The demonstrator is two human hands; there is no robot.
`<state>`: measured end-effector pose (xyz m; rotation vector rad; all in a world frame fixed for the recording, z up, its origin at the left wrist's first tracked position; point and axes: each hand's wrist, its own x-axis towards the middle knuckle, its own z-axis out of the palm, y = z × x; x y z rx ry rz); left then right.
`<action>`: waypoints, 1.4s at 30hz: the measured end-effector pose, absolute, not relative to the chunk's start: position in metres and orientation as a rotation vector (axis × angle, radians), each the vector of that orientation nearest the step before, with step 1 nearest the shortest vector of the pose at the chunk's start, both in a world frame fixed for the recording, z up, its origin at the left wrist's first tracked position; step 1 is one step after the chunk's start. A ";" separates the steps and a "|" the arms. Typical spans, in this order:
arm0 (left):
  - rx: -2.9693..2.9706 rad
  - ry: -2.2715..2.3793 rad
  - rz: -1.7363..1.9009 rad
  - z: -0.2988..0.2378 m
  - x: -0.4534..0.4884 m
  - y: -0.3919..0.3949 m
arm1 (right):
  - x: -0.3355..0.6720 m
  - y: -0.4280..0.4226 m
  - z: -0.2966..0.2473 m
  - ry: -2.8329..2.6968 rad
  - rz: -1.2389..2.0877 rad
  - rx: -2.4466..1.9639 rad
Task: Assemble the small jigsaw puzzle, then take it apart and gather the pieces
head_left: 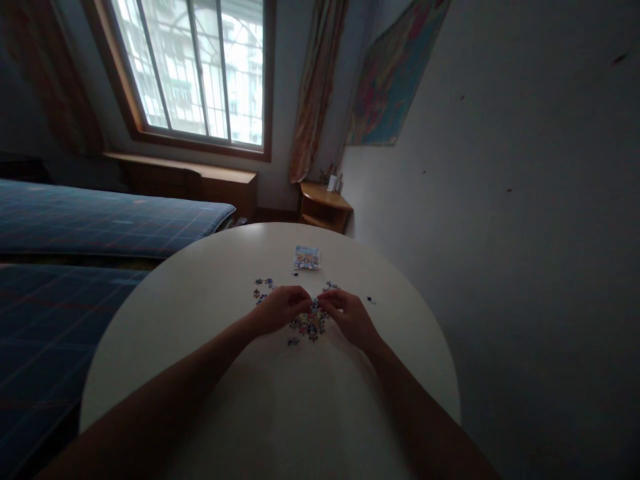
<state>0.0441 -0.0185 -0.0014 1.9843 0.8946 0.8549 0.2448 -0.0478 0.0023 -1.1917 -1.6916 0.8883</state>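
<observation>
My left hand point(286, 308) and my right hand point(346, 316) meet over the middle of a round white table point(165, 340), with thumb and fingertips pinched together on each. Between the fingertips is a small bluish jigsaw puzzle piece point(315, 302), its outline too small to make out. Right below the hands lies a pile of loose jigsaw pieces point(311, 324). More pieces point(259, 292) are scattered by the left hand, partly hidden behind it. Others point(330, 286) lie just beyond the right fingers. A square picture card point(307, 258) lies flat past the hands.
One stray piece point(371, 300) lies right of the right hand. A bed with a blue plaid mattress point(100, 217) stands left of the table, and a white wall point(500, 267) rises on the right. Behind are a small wooden corner cabinet point(325, 197) and a barred window point(200, 73).
</observation>
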 end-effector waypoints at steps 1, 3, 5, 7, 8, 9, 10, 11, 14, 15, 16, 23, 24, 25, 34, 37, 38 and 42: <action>1.979 0.892 0.848 -0.001 0.044 -0.019 | 0.244 -0.048 0.002 -1.690 0.885 -1.186; 1.966 0.889 0.835 -0.001 0.044 -0.018 | 0.244 -0.049 0.002 -1.695 0.888 -1.165; 1.959 0.892 0.832 0.000 0.044 -0.018 | 0.244 -0.050 0.002 -1.718 0.902 -1.147; 1.954 0.894 0.838 0.002 0.044 -0.018 | 0.244 -0.052 0.003 -1.751 0.909 -1.137; 1.950 0.892 0.846 0.002 0.044 -0.019 | 0.243 -0.052 0.003 -1.767 0.909 -1.132; 1.948 0.892 0.853 0.003 0.044 -0.019 | 0.243 -0.053 0.003 -1.781 0.906 -1.126; 1.951 0.893 0.856 0.003 0.044 -0.019 | 0.243 -0.054 0.004 -1.794 0.903 -1.118; 1.957 0.894 0.857 0.003 0.044 -0.018 | 0.243 -0.054 0.004 -1.806 0.897 -1.110; 1.973 0.873 0.861 0.003 0.044 -0.017 | 0.242 -0.055 0.006 -1.830 0.889 -1.091; 1.967 0.858 0.869 0.002 0.044 -0.017 | 0.242 -0.056 0.006 -1.828 0.891 -1.082; 1.957 0.843 0.879 0.001 0.043 -0.016 | 0.241 -0.056 0.006 -1.822 0.895 -1.075; 1.978 0.853 0.879 -0.003 0.040 -0.013 | 0.240 -0.056 0.006 -1.770 0.879 -1.084; 1.967 0.843 0.879 -0.004 0.040 -0.013 | 0.240 -0.056 0.007 -1.768 0.879 -1.081; 1.949 0.821 0.882 -0.005 0.040 -0.013 | 0.240 -0.056 0.007 -1.768 0.875 -1.081; 2.099 0.862 0.779 0.010 0.033 -0.018 | 0.238 -0.056 0.002 -1.863 0.799 -1.144; 2.243 0.895 0.573 0.013 0.021 -0.014 | 0.238 -0.056 -0.001 -2.044 0.677 -1.174; 2.259 0.893 0.502 0.013 0.017 -0.012 | 0.239 -0.056 -0.002 -2.112 0.627 -1.173; 2.240 0.881 0.276 0.009 0.006 -0.009 | 0.239 -0.057 -0.001 -2.354 0.498 -1.063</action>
